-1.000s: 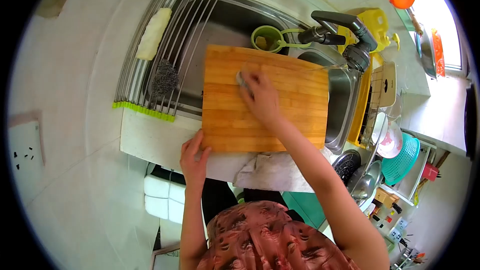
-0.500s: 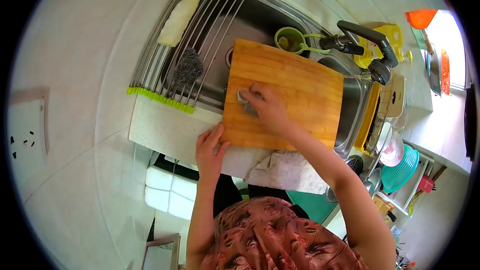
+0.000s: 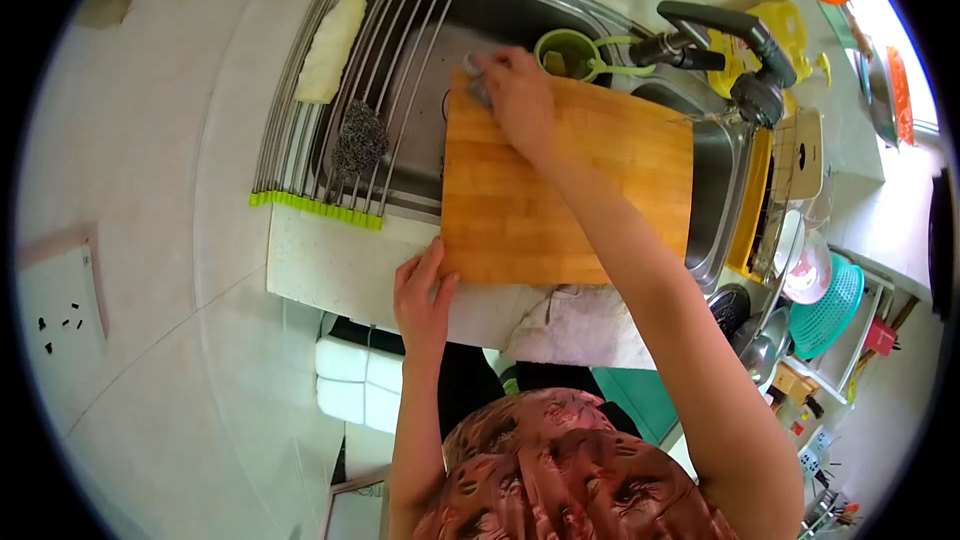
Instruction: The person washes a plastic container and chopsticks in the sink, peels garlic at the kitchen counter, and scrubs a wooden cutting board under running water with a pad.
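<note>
A wooden cutting board (image 3: 570,190) lies across the sink. My left hand (image 3: 423,295) is at its near left corner, fingers along the side edge and thumb at the front edge, steadying it. Toward the far left corner, my right hand (image 3: 520,100) presses a small grey cloth (image 3: 477,90) onto the wood, fingers closed over it; much of the cloth is hidden under the hand. Just beyond the board's far edge, a green dipper (image 3: 567,53) sits in the sink with something yellowish inside.
A roll-up drying rack (image 3: 316,202) spans the sink's left side, carrying a pale yellow sponge-like block (image 3: 331,50) and a steel wool scrubber (image 3: 360,140). The black faucet (image 3: 730,20) arches at the right back. A towel (image 3: 580,328) hangs over the counter's front edge.
My right hand has slid the grey cloth away from me, from the board's left middle to its far left corner. My left hand stays at the near corner. The whole view has shifted slightly.
</note>
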Motion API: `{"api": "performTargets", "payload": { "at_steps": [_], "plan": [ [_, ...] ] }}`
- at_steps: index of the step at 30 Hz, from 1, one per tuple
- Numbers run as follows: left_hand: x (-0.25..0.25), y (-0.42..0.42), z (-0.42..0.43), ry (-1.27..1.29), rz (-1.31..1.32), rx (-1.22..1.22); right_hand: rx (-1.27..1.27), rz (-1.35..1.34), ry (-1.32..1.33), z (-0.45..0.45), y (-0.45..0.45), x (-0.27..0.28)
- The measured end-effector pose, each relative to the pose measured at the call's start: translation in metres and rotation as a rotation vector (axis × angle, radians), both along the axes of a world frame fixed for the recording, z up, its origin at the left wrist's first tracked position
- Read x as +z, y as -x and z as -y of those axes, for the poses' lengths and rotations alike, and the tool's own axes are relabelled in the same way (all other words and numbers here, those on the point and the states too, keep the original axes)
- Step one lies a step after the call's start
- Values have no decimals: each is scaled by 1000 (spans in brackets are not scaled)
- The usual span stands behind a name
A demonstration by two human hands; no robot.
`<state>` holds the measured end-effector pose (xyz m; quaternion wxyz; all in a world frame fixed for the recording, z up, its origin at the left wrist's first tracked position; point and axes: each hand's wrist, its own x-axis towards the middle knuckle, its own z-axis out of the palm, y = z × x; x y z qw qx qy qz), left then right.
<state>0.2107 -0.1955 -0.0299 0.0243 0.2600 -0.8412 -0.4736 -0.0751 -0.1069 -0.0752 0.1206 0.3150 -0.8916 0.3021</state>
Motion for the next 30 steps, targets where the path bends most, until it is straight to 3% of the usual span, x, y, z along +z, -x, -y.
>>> {"api": "performTargets", "payload": {
  "at_steps": [1, 4, 7, 10, 13, 18, 20, 23, 25, 27, 28, 30],
  "plan": [
    [2, 2, -1, -2, 22, 7, -104, 10, 36, -2, 1, 1],
    [0, 1, -3, 38, 4, -1, 50, 135, -85, -19, -62, 8],
    [-5, 0, -4, 127, 1, 1, 176, 154, -42, -46, -124, 16],
    [-4, -4, -4, 192, 4, -10, 183, 150, -156, -105, -122, 25],
    [-3, -3, -9, 218, 15, 0, -190, 363, -56, -142, -113, 32],
    [-6, -3, -18, 230, 29, 46, 252, 354, 191, -81, -188, 21],
    [-13, -5, -18, 221, 19, 70, 411, 290, -54, -58, -189, 27],
    [-11, -5, -20, 235, 41, 27, 212, 120, -184, -107, -158, 4],
    [-8, -3, -20, 222, 51, 20, -88, 256, -104, -159, -111, 21],
    [-2, 0, -21, 172, 95, 33, -368, 382, 171, -193, -89, 22],
    [1, 1, -21, 273, 65, 8, -451, 384, 236, -200, -84, 24],
    [6, 7, -25, 470, -6, -55, -424, 154, 49, -197, -99, 22]
  ]
}}
